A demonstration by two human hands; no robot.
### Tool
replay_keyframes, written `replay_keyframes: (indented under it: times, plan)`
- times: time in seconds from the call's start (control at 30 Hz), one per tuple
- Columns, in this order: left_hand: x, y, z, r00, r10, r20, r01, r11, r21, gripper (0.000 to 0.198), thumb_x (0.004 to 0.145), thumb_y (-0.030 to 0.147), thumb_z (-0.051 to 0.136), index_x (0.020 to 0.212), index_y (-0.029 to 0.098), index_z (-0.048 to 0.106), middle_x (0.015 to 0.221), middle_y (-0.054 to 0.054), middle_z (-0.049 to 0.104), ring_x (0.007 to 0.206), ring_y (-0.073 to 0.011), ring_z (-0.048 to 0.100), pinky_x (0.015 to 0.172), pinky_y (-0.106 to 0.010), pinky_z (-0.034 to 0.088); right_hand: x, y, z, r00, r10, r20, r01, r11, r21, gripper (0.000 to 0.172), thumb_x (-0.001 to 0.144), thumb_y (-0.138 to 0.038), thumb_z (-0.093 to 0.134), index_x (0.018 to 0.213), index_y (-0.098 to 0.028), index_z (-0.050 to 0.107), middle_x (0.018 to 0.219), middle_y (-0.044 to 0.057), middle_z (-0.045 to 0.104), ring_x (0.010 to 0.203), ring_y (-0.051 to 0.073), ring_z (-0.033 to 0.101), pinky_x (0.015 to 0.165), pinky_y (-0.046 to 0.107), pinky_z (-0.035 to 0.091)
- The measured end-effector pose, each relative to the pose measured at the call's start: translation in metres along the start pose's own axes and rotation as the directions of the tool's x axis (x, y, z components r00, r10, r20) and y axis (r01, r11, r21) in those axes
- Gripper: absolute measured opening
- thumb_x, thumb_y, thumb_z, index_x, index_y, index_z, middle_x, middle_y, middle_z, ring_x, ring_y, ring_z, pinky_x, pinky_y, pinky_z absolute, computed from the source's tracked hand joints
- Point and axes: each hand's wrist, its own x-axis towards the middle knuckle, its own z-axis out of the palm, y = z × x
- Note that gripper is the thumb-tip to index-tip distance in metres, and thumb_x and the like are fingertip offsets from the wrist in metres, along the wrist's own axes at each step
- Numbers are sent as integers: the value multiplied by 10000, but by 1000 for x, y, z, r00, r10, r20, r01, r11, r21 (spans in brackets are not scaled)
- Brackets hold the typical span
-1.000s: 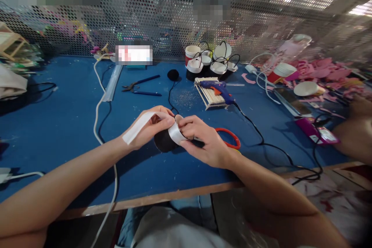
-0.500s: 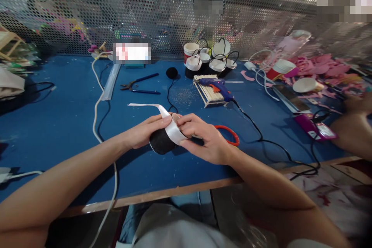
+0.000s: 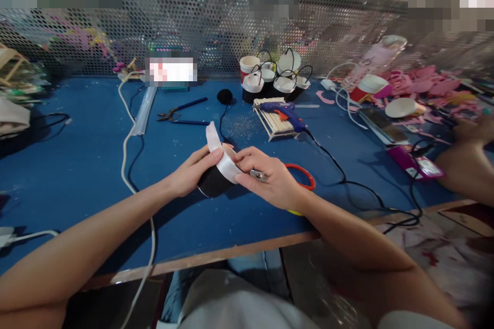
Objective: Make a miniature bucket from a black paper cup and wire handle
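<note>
A paper cup covered in black (image 3: 216,182) is tilted between my two hands above the table's front middle. White ribbon (image 3: 228,168) wraps round its rim, and one loose end stands up past my left thumb. My left hand (image 3: 196,167) grips the cup's left side, its thumb pressing on the ribbon. On the other side, my right hand (image 3: 272,177) has its fingers curled at the cup's mouth and its thumb on the ribbon. Scissors with a red handle loop (image 3: 306,176) lie partly hidden beneath my right hand.
A blue glue gun (image 3: 283,112) rests on a small stick rack (image 3: 270,126). Behind stand several cups with black handles (image 3: 284,84). Pliers (image 3: 185,113) and a ball of black cord (image 3: 224,96) lie leftward. A white cable (image 3: 124,159) crosses the table. Another person's arm (image 3: 469,159) is at right.
The ribbon's loose end has swung from pointing left to standing upright. Both hands still hold the cup, and more of the scissors shows by my right hand.
</note>
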Motion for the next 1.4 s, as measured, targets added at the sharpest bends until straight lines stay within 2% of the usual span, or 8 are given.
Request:
replay_keyframes:
  times: [0.2, 0.53, 0.63, 0.8, 0.97, 1.23, 1.3, 1.4]
  plan:
    - [-4, 0, 2, 970, 241, 17, -227, 886, 404, 379, 826, 396, 524, 1110, 145, 519, 1120, -106, 592, 1055, -223, 544, 874, -321, 439, 0, -1, 1, 996, 69, 50, -70, 997, 29, 86, 847, -262, 530, 811, -188, 556, 953, 58, 569, 868, 127, 570, 751, 286, 477]
    - [-10, 1, 9, 960, 274, -57, -187, 779, 599, 537, 820, 386, 534, 1266, 141, 362, 1027, -82, 633, 902, -194, 603, 809, -306, 451, 0, 0, 4, 994, 109, -16, -109, 994, 25, 70, 838, -227, 533, 795, -178, 556, 899, 51, 566, 825, 117, 564, 741, 278, 466]
    - [-10, 3, 10, 964, 258, -70, -172, 798, 577, 551, 815, 409, 532, 1266, 142, 361, 1014, -76, 625, 886, -191, 591, 803, -313, 446, -1, 1, 5, 996, 71, -45, -71, 997, 11, 70, 831, -215, 543, 771, -178, 541, 898, 54, 567, 843, 120, 564, 758, 284, 463]
    - [-8, 3, 12, 969, 210, -127, -145, 907, 395, 475, 843, 427, 476, 1219, 145, 406, 982, -68, 599, 854, -168, 563, 740, -284, 457, -1, 2, 4, 999, 1, -49, -3, 999, -37, 68, 825, -192, 538, 759, -181, 526, 881, 54, 562, 869, 129, 554, 760, 287, 462]
    - [-6, 2, 14, 963, 226, -145, -181, 945, 272, 408, 840, 370, 508, 1195, 189, 416, 960, -41, 591, 837, -138, 567, 726, -256, 466, -1, 4, 5, 998, 8, -54, -11, 998, -55, 110, 826, -205, 539, 724, -184, 504, 883, 56, 563, 881, 133, 555, 769, 292, 464]
    - [-4, 1, 14, 882, 318, -348, -313, 947, 74, 152, 755, 271, 638, 865, 180, 587, 1015, -51, 593, 934, -162, 569, 821, -301, 460, -1, 6, 4, 997, -12, -76, 6, 997, -80, 103, 829, -219, 528, 732, -188, 512, 894, 50, 568, 883, 139, 558, 759, 300, 470]
    - [-4, 1, 12, 878, 322, -353, -316, 946, 76, 116, 758, 270, 636, 775, 174, 573, 989, -45, 582, 939, -162, 562, 811, -292, 454, -1, 6, 3, 996, -20, -92, 11, 996, -92, 105, 824, -212, 533, 725, -187, 509, 890, 49, 568, 881, 141, 561, 758, 304, 469]
    - [-5, 3, 12, 906, 261, -333, -255, 965, 61, 147, 773, 290, 622, 750, 169, 543, 998, -41, 578, 936, -151, 552, 791, -267, 441, -1, 5, 3, 994, -34, -100, 26, 996, -84, 100, 816, -194, 547, 723, -187, 513, 899, 47, 574, 900, 140, 564, 780, 305, 467]
